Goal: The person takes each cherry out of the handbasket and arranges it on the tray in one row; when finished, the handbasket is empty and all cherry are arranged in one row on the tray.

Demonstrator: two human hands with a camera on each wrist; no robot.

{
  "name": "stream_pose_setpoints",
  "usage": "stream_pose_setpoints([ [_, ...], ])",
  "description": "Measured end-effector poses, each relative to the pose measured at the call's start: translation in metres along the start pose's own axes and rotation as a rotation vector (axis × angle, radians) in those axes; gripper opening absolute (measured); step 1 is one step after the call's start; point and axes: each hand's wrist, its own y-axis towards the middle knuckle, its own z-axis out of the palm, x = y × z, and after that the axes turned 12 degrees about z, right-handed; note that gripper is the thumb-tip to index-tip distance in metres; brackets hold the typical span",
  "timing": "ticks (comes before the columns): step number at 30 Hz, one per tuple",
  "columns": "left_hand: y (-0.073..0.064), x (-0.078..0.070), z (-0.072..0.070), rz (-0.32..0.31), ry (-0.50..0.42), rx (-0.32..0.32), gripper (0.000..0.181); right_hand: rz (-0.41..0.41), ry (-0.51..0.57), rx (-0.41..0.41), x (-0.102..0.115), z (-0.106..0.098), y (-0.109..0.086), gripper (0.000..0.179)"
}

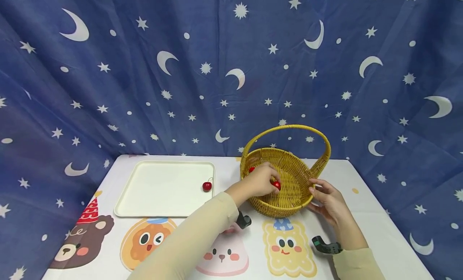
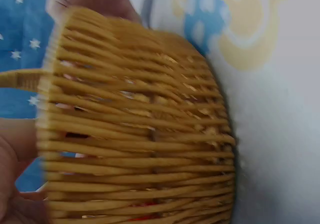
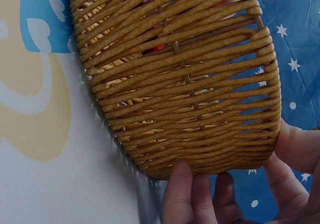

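A yellow-brown wicker basket [image 1: 267,211] with a tall hoop handle stands on the table. My left hand [image 1: 262,179] reaches over its left rim and pinches a red cherry [image 1: 276,185] between thumb and fingers inside the basket. Another red cherry [image 1: 252,169] shows at the basket's inner left side, partly behind that hand. My right hand [image 1: 327,199] grips the right rim, thumb on the edge and fingers against the outer weave, as the right wrist view shows. Through the weave in the left wrist view, a bit of red shows inside; the left hand's fingertips are hidden there.
A cream tray [image 1: 159,191] lies to the left, with a dark red stemmed cherry [image 1: 207,186] near its right edge. My left sleeve [image 1: 195,235] crosses in front of the tray's corner. A blue star-and-moon curtain [image 1: 202,71] hangs behind the cartoon-printed tablecloth [image 1: 365,207].
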Motion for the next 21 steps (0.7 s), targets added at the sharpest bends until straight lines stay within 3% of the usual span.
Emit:
stream_pose_setpoints([
  [5,-0.015,-0.008,-0.014,0.009,-0.158,-0.003,0.025,-0.001,-0.006,-0.001,0.000,0.001,0.001,0.034],
  [9,-0.034,-0.013,-0.024,0.022,-0.190,-0.043,0.027,0.000,-0.006,-0.004,0.000,0.002,0.001,0.035],
  [15,-0.077,-0.014,-0.053,0.063,-0.200,-0.194,0.031,0.005,-0.004,-0.003,0.000,0.002,0.000,0.035],
  [18,-0.101,-0.007,-0.077,0.045,-0.227,-0.286,0.034,-0.001,-0.005,-0.005,-0.001,0.002,0.000,0.036],
  [21,-0.121,0.007,-0.096,0.003,-0.197,-0.350,0.033,-0.002,-0.007,-0.012,-0.001,0.002,0.000,0.038],
])
